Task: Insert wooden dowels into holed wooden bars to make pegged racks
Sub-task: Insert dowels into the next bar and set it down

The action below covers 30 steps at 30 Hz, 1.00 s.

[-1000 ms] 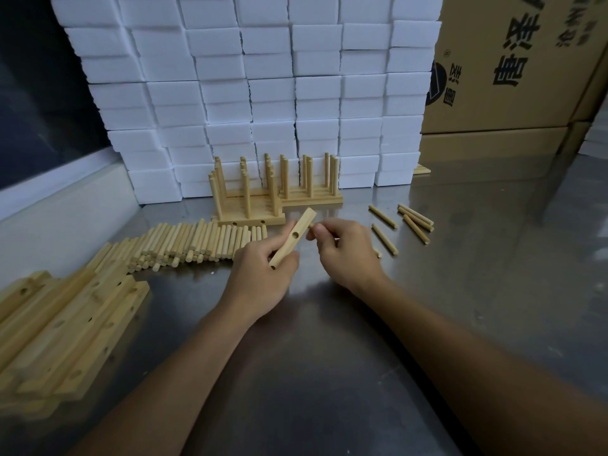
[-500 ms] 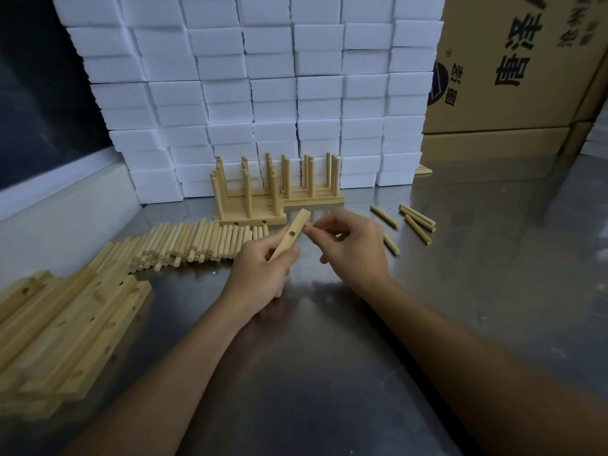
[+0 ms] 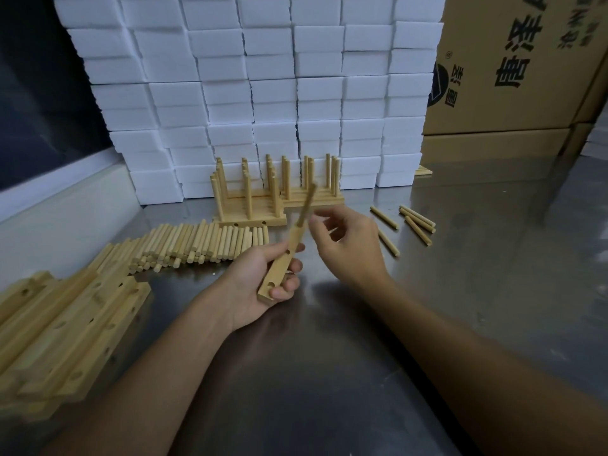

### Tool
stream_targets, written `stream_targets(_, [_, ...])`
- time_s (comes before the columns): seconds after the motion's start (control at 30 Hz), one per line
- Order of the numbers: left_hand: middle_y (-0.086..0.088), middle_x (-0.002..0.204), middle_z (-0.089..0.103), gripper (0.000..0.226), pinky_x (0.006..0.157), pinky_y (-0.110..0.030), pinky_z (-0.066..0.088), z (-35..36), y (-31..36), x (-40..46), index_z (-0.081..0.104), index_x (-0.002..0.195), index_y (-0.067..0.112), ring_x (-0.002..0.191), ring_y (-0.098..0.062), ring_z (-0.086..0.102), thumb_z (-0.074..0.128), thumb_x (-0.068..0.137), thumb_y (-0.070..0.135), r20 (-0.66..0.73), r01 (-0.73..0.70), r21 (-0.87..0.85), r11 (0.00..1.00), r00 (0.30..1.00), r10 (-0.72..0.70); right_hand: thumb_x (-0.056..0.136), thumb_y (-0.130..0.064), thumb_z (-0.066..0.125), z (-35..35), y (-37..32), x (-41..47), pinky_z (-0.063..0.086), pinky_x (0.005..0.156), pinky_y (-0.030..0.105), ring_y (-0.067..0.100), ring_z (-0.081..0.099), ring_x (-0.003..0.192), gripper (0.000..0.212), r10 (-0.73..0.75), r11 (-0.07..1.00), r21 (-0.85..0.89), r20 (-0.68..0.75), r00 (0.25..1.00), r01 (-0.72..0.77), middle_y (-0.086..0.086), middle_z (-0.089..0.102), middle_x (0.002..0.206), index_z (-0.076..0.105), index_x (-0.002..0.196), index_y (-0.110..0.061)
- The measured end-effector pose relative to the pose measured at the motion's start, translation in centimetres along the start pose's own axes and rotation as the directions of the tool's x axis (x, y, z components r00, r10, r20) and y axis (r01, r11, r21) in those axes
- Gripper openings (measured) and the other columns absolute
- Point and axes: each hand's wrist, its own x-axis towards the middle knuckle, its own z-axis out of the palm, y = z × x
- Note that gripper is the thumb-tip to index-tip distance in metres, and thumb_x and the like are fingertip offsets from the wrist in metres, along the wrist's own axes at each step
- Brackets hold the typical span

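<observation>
Left hand [image 3: 260, 284] wraps its grip around the pale holed wooden bar [image 3: 282, 264], holding it tilted above the steel counter [image 3: 329, 373]. A round wooden dowel [image 3: 306, 205] stands blurred in the bar's top hole. Right hand [image 3: 348, 245] sits just beside it, fingers loosely curled, holding nothing. Finished pegged racks [image 3: 263, 199] stand behind, loose dowels [image 3: 197, 245] lie left.

Across the top of my view a wall of white foam blocks [image 3: 263, 93] stands stacked on my steel table [image 3: 460, 291]. Upper right, brown cardboard boxes [image 3: 513, 77] with black print sit beside it. Upper left is a dark window [image 3: 39, 110].
</observation>
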Motion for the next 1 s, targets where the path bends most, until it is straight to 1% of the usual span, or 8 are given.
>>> stream_targets(0.1, [-0.006, 0.065, 0.051, 0.032, 0.032, -0.018, 0.031, -0.5, 0.0, 0.2, 0.050, 0.124, 0.002, 0.044, -0.013, 0.045, 0.039, 0.104, 0.024, -0.034, -0.018, -0.140, 0.990, 0.999, 0.013, 0.094, -0.032, 0.056, -0.6, 0.9, 0.2, 0.054, 0.081, 0.038, 0.015, 0.062, 0.088, 0.023, 0.031, 0.896, -0.445, 0.043, 0.999, -0.009, -0.002, 0.068, 0.097, 0.068, 0.108, -0.018])
stream_targets(0.2, [-0.007, 0.065, 0.052, 0.035, 0.035, -0.018, 0.034, -0.9, -0.1, 0.3, 0.051, 0.127, 0.001, 0.046, -0.012, 0.047, 0.041, 0.103, 0.024, -0.064, -0.043, -0.276, 0.960, 0.998, 0.026, 0.094, -0.039, 0.053, -0.9, 1.6, 0.5, 0.040, 0.101, 0.042, 0.022, 0.057, 0.107, 0.033, 0.222, 0.761, -0.644, 0.143, 0.965, -0.080, 0.001, 0.063, 0.112, 0.062, 0.119, -0.020])
stream_targets(0.33, [-0.008, 0.068, 0.052, 0.034, 0.038, -0.019, 0.037, -1.2, -0.1, 0.2, 0.053, 0.123, 0.000, 0.050, -0.014, 0.049, 0.044, 0.099, 0.021, -0.076, -0.065, -0.386, 0.920, 0.996, 0.039, 0.096, -0.026, 0.056, -0.5, 1.5, 0.4, 0.040, 0.099, 0.042, 0.022, 0.059, 0.096, 0.017, 0.274, 0.740, -0.668, 0.196, 0.941, -0.076, 0.002, 0.065, 0.103, 0.066, 0.106, -0.017])
stream_targets(0.43, [-0.008, 0.070, 0.052, 0.038, 0.039, -0.019, 0.037, -1.3, -0.1, 0.2, 0.052, 0.128, -0.001, 0.051, -0.014, 0.049, 0.043, 0.098, 0.019, -0.090, -0.070, -0.395, 0.916, 0.995, 0.038, 0.094, -0.017, 0.056, -0.3, 1.4, 0.4, 0.043, 0.099, 0.041, 0.024, 0.056, 0.101, 0.019, 0.273, 0.750, -0.658, 0.203, 0.940, -0.075, 0.005, 0.062, 0.106, 0.065, 0.111, -0.015])
stream_targets(0.53, [-0.008, 0.069, 0.052, 0.041, 0.040, -0.018, 0.037, -1.1, -0.2, 0.1, 0.050, 0.134, -0.002, 0.052, -0.014, 0.050, 0.042, 0.099, 0.019, -0.096, -0.069, -0.389, 0.919, 0.995, 0.033, 0.096, -0.032, 0.053, -0.6, 1.5, 0.2, 0.034, 0.102, 0.044, 0.027, 0.049, 0.117, 0.030, 0.267, 0.730, -0.672, 0.110, 0.957, -0.127, 0.006, 0.056, 0.122, 0.061, 0.120, -0.017])
stream_targets(0.7, [-0.008, 0.070, 0.052, 0.043, 0.041, -0.018, 0.037, -1.0, -0.2, 0.1, 0.048, 0.136, -0.002, 0.052, -0.014, 0.050, 0.042, 0.099, 0.018, -0.114, -0.077, -0.374, 0.924, 0.993, 0.037, 0.094, -0.046, 0.044, -0.7, 1.5, 0.1, 0.029, 0.100, 0.048, 0.030, 0.041, 0.124, 0.040, 0.377, 0.593, -0.786, 0.078, 0.923, -0.175, 0.009, 0.048, 0.130, 0.055, 0.122, -0.019])
stream_targets(0.83, [-0.008, 0.070, 0.053, 0.043, 0.041, -0.018, 0.038, -1.0, -0.3, 0.1, 0.049, 0.136, -0.002, 0.052, -0.013, 0.051, 0.042, 0.099, 0.019, -0.115, -0.077, -0.366, 0.928, 0.993, 0.037, 0.097, -0.040, 0.043, -0.6, 1.6, 0.1, 0.034, 0.098, 0.046, 0.030, 0.048, 0.117, 0.036, 0.394, 0.625, -0.757, 0.092, 0.914, -0.193, 0.009, 0.055, 0.121, 0.056, 0.118, -0.015])
stream_targets(1.0, [-0.008, 0.070, 0.053, 0.042, 0.040, -0.019, 0.038, -0.9, -0.3, 0.1, 0.049, 0.136, -0.001, 0.052, -0.014, 0.050, 0.042, 0.099, 0.019, -0.115, -0.077, -0.360, 0.930, 0.993, 0.038, 0.094, -0.020, 0.056, -0.7, 1.5, 0.3, 0.044, 0.090, 0.040, 0.026, 0.053, 0.099, 0.015, 0.331, 0.708, -0.682, 0.091, 0.939, -0.184, 0.006, 0.059, 0.103, 0.059, 0.107, -0.015])
